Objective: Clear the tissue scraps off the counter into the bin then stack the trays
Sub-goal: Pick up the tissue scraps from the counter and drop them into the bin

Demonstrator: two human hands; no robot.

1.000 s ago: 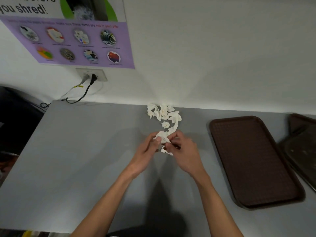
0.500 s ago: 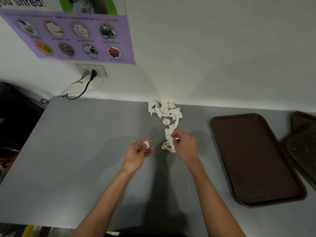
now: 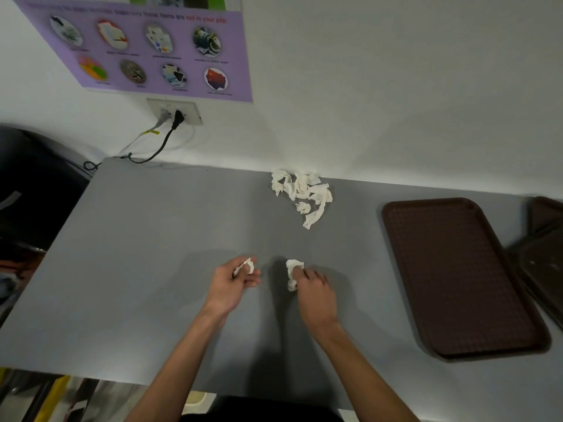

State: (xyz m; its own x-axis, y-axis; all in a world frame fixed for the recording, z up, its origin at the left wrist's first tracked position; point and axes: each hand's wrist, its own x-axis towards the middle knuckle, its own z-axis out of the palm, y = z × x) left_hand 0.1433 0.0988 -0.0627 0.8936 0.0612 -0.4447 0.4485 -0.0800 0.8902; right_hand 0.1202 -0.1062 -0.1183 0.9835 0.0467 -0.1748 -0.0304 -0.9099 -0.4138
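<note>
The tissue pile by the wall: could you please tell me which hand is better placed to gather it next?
Probably the right hand, which sits almost directly in line with the tissue pile; the left hand lies farther left. Each grips a scrap, so neither is free.

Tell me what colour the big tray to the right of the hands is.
Dark brown, with a fine grid texture on the tray; the head view shows it.

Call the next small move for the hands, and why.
Probably the right hand reaches for the tissue pile by the wall: it and the left hand each hold only a small scrap, and most tissue lies on the counter.
</note>
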